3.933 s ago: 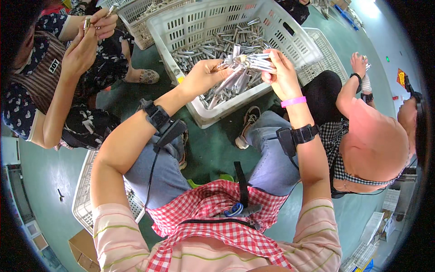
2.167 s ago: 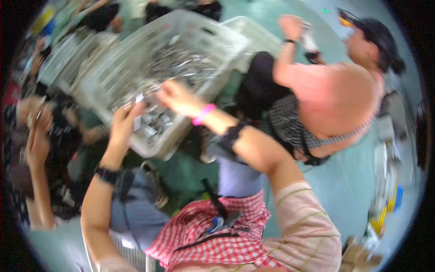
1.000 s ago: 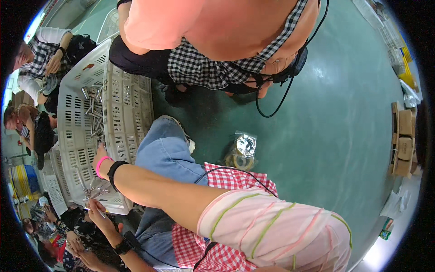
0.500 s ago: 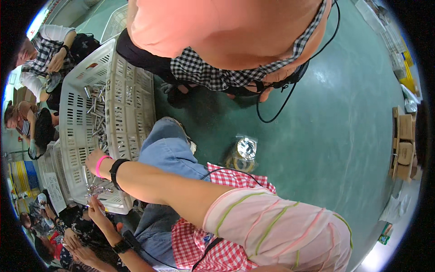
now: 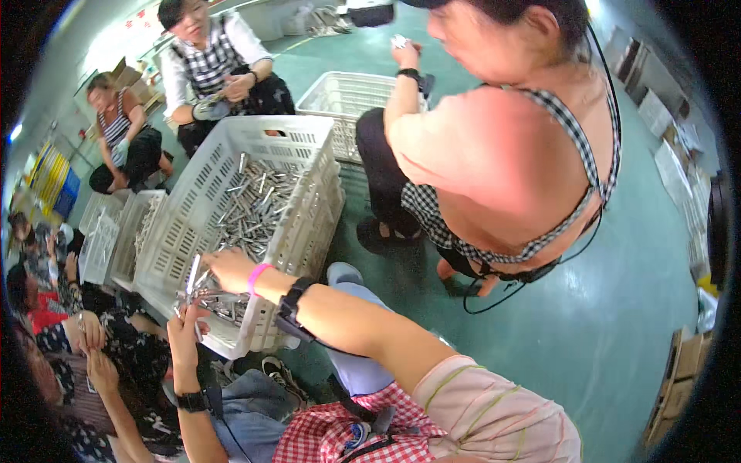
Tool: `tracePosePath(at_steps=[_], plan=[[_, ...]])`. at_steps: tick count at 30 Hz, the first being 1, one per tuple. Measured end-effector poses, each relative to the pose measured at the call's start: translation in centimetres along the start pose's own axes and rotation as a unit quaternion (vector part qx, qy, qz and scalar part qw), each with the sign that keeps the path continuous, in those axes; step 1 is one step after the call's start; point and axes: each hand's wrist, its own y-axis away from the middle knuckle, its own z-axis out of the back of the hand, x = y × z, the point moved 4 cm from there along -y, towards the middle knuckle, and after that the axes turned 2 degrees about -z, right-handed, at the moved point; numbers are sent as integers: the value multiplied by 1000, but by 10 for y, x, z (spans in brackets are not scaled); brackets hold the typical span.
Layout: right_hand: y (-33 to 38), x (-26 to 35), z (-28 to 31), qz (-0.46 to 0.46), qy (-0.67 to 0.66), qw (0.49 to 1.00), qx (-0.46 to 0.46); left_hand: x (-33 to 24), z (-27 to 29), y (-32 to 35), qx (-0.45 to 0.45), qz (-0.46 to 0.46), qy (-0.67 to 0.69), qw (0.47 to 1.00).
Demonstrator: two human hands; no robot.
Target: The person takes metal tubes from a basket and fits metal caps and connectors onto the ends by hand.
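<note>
Over the near end of a white slotted plastic crate (image 5: 266, 316), my two hands are close together. My right hand (image 5: 231, 270), with a pink wristband and a black strap, has its fingers closed around slim shiny metal pieces (image 5: 202, 287), which point toward the left hand. Just below it, my left hand (image 5: 184, 328) rises from the lower edge, a black band on its wrist, fingers pinched on a small metal piece. The exact kind of the pieces is too small to make out. A heap of similar silvery metal parts (image 5: 258, 202) lies in the crate.
A person in a peach top (image 5: 494, 147) squats close on the right. Another, in a checked apron (image 5: 220, 65), sits beyond the crate. More white crates (image 5: 102, 239) stand at the left, another crate (image 5: 340, 96) behind. People work close by at the lower left.
The view has tilted up and left, so the crate sits farther right and more of its heap shows. The peach-topped person's head and raised hand now show. My hands stay together over the crate.
</note>
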Motion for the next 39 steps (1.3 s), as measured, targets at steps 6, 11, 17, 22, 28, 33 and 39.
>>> tracePosePath(at_steps=[6, 11, 17, 22, 28, 33, 39], plan=[[8, 8, 20, 14, -5, 999, -50, 14, 10, -2, -12, -16, 71, 997], [10, -11, 33, 93, -114, 988, -49, 11, 4, -12, 73, -58, 94, 991], [9, 17, 26, 163, -54, 984, -41, 19, 15, -8, 102, -44, 159, 981], [11, 27, 14, 164, -40, 985, 34, 28, 13, -12, 92, -29, 162, 982], [3, 26, -5, 203, -10, 979, -15, 30, 4, -13, 128, -35, 224, 966], [-1, 26, -22, 164, 110, 979, -49, 33, 10, -13, 98, 12, 260, 961], [-10, 21, -35, 98, 141, 984, 40, 37, 13, -21, 2, -7, 102, 995]])
